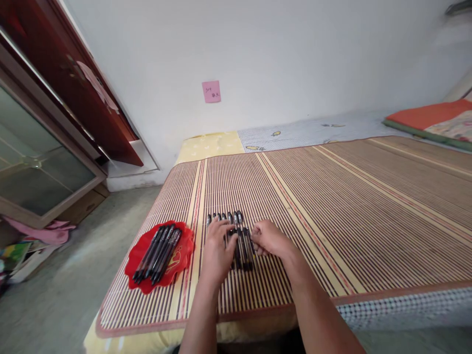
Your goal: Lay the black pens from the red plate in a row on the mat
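Head camera looks forward and down on pens, seemingly near.

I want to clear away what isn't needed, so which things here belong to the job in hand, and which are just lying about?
Likely the job:
- pens on the mat
- what look like caps
- red plate, with more pens

Seemingly just about:
- wall note
- folded bedding
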Motion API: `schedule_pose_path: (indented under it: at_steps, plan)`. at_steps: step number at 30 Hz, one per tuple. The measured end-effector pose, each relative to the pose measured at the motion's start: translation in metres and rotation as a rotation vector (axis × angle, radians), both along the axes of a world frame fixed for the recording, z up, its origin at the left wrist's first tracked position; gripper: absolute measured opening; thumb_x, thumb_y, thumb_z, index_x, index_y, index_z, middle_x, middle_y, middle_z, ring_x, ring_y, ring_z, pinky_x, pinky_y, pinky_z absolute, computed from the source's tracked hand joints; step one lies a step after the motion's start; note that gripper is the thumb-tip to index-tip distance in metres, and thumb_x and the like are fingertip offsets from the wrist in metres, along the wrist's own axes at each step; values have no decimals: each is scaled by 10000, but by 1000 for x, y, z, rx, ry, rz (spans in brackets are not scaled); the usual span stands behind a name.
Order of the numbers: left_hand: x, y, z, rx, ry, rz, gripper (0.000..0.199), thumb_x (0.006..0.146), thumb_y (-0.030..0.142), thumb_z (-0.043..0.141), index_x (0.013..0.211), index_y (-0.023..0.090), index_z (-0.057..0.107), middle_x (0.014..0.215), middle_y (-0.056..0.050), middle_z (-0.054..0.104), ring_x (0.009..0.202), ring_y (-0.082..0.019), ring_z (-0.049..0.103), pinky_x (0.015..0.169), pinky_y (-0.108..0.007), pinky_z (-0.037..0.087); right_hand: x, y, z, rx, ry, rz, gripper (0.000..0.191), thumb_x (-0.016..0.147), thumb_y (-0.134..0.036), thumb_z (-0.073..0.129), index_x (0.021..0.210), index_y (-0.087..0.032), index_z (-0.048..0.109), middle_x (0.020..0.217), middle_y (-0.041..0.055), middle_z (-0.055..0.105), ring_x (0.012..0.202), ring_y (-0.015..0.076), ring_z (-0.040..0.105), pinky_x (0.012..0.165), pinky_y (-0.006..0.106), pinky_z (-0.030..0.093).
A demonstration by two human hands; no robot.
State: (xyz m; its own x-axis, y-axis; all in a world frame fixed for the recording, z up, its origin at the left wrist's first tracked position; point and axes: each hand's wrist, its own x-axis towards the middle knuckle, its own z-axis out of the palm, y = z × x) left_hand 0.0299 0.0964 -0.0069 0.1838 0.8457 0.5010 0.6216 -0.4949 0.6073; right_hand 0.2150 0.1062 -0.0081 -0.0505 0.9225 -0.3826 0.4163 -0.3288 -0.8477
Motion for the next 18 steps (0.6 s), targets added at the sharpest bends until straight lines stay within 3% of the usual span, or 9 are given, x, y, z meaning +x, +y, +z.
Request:
schedule_pose_path:
  at_steps: [8, 12, 18]
  plan:
    - [-15, 5, 6, -34, -342, 104, 177, 921, 294, 589, 1024, 221, 712, 1118, -97, 727, 1191, -277, 633, 1076, -513, 455, -1, -5, 15, -45, 23, -4, 226, 952, -81, 534, 744, -168, 548, 592, -1, 675, 476, 104, 649, 427, 162, 453]
    - [-17, 5, 7, -97, -446, 124, 224, 913, 361, 603, 1029, 212, 724, 1093, -100, 740, 1171, -276, 650, 1062, -478, 464, 1, -5, 15, -38, 37, 14, 209, 955, -67, 507, 778, -156, 574, 639, 21, 703, 511, 114, 671, 445, 175, 478]
    - [-19, 5, 12, -116, -656, 191, 251, 895, 392, 624, 972, 179, 732, 984, -84, 758, 967, -230, 705, 934, -392, 527, 5, -4, 10, -36, 36, 15, 203, 958, -105, 519, 767, -158, 566, 626, 21, 702, 496, 112, 664, 451, 178, 482]
